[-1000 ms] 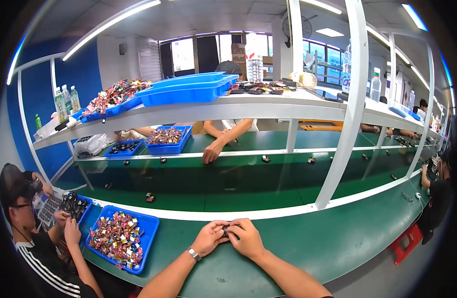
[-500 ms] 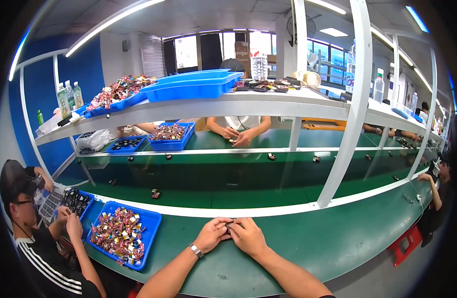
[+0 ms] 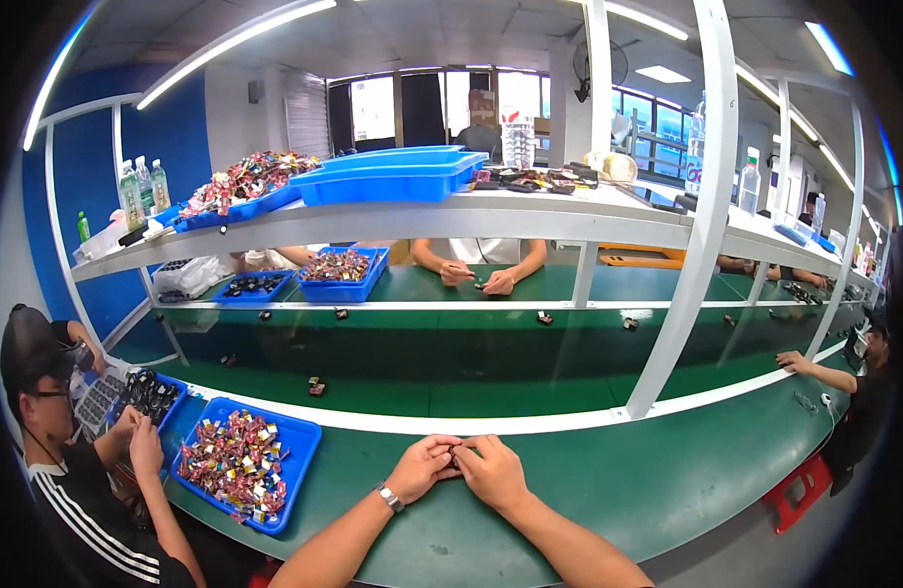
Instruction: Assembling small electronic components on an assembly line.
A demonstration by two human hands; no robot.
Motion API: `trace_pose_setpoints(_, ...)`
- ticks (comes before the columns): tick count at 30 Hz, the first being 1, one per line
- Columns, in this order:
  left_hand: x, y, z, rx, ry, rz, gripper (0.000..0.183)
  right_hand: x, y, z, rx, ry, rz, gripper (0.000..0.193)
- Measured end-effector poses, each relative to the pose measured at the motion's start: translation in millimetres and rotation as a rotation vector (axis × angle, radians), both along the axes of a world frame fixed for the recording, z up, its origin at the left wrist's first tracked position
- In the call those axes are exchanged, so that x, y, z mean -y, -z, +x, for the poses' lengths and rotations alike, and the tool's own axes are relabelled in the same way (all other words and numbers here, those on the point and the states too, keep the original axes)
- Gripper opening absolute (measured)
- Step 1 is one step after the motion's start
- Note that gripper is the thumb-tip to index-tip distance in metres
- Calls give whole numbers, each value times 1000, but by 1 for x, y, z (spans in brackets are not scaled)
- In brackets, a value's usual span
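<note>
Over the green table (image 3: 608,480), my left hand (image 3: 422,470) and my right hand (image 3: 493,472) meet with fingertips pinched together. Between them is a small dark part (image 3: 453,460), mostly covered by the fingers, so its kind cannot be made out. Both hands are closed on it, low above the tabletop. A metal-band watch (image 3: 390,497) is on my left wrist. Left of my hands stands a blue tray (image 3: 309,441) heaped with small red, white and yellow wired pieces (image 3: 234,461).
A white frame rail (image 3: 530,424) and post (image 3: 682,245) stand beyond my hands. Behind them, a dark green conveyor belt (image 3: 451,358) carries scattered small pieces. A co-worker (image 3: 89,490) sits at left beside a tray of black parts (image 3: 152,397); another person (image 3: 844,382) sits at right.
My hands stay together, with slight finger shifts around the dark part. Pieces on the belt have moved slightly right. The person at right has stretched an arm toward the rail.
</note>
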State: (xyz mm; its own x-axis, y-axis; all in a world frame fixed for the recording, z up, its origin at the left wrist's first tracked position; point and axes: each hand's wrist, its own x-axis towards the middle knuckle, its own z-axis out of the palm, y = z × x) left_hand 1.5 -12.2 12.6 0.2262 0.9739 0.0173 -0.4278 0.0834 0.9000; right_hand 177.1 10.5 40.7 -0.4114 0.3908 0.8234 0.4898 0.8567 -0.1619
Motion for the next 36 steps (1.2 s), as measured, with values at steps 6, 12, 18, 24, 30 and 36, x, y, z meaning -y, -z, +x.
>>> trace_pose_setpoints(6, 1, 3, -2, -25, -23, 29, 26, 0, 3, -5, -15, 28, 22, 6)
trace_pose_setpoints(12, -8, -1, 12, -7, -15, -3, 25, -2, 4, 9, -14, 49, -29, 6)
trace_pose_setpoints(18, 8, -10, 5, -130, -233, 16, 16, 2, 4, -8, -121, -53, -206, 11)
trace_pose_setpoints(24, -7, 1, 16, -169, -269, 36, 14, -9, 12, 2, -278, -119, -503, 15)
trace_pose_setpoints(30, -4, 7, 11, -253, -282, 58, 13, -8, 15, 0, -284, -167, -610, 18)
trace_pose_setpoints(36, 0, 2, 14, -241, -288, 111, 16, -8, 10, 2, -308, -232, -652, 18)
